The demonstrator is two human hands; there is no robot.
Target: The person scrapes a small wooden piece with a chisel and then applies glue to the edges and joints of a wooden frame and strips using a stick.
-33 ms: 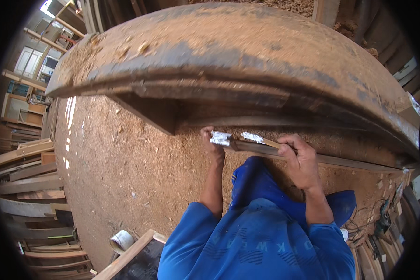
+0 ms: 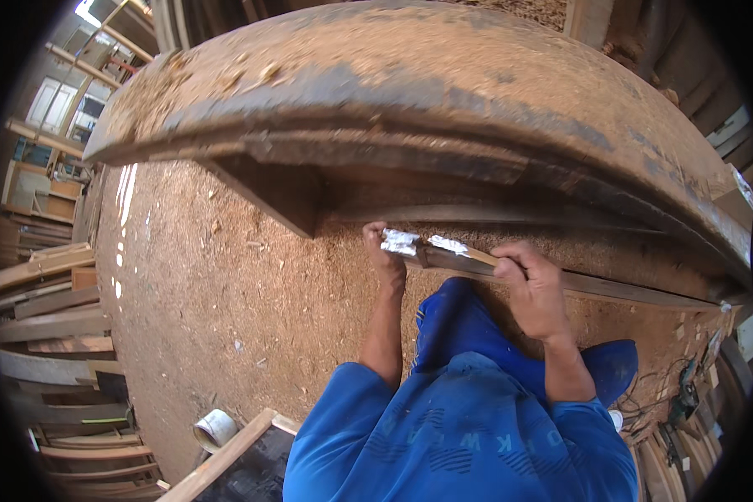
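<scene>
A long wooden plank (image 2: 615, 289) lies below the workbench edge, running from the middle toward the right. White paste (image 2: 401, 243) coats its left end. My left hand (image 2: 384, 258) is wrapped round that end from the left side, its fingers partly hidden behind the wood. In my right hand (image 2: 537, 291) is a thin wooden stick (image 2: 482, 257), pinched between thumb and fingers. More white paste covers the stick's tip, just right of the coated end of the plank; a small gap shows between the two patches.
A large dusty workbench (image 2: 393, 63) with shavings on it curves across the top, a shelf-like recess underneath. Stacked boards (image 2: 50, 326) line the left. A white container (image 2: 216, 428) lies near a wood-framed panel (image 2: 226, 458). A power tool (image 2: 684, 400) with cord is at lower right.
My right hand has shifted slightly left, bringing the stick's tip a little closer to the coated plank end. My left hand keeps its hold, and the white patch there looks somewhat broader.
</scene>
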